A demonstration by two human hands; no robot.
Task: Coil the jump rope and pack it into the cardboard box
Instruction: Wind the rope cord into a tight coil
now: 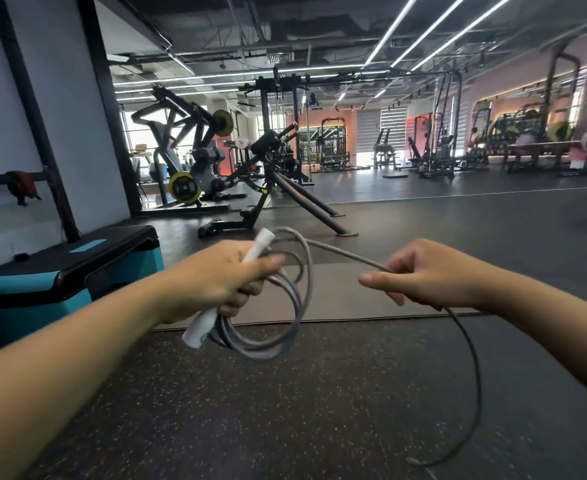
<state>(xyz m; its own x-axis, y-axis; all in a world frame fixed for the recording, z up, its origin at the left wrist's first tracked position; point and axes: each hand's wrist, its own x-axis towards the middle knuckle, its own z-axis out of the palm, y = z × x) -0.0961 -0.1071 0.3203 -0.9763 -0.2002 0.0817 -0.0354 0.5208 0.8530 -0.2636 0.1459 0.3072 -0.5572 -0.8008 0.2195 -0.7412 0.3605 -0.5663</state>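
Observation:
My left hand (222,282) grips a white jump rope handle (200,329) together with several grey loops of the jump rope (295,306) that hang below the fist. A straight stretch of rope runs from the coil to my right hand (420,275), which pinches it between thumb and fingers. From there the free rope (472,358) curves down in a wide arc toward the floor at the lower right. The second handle and the cardboard box are not in view.
A black and teal aerobic step platform (70,268) stands at the left by a white wall. A weight machine with angled black legs (285,188) sits ahead on the dark rubber floor (285,410). More gym racks line the far right.

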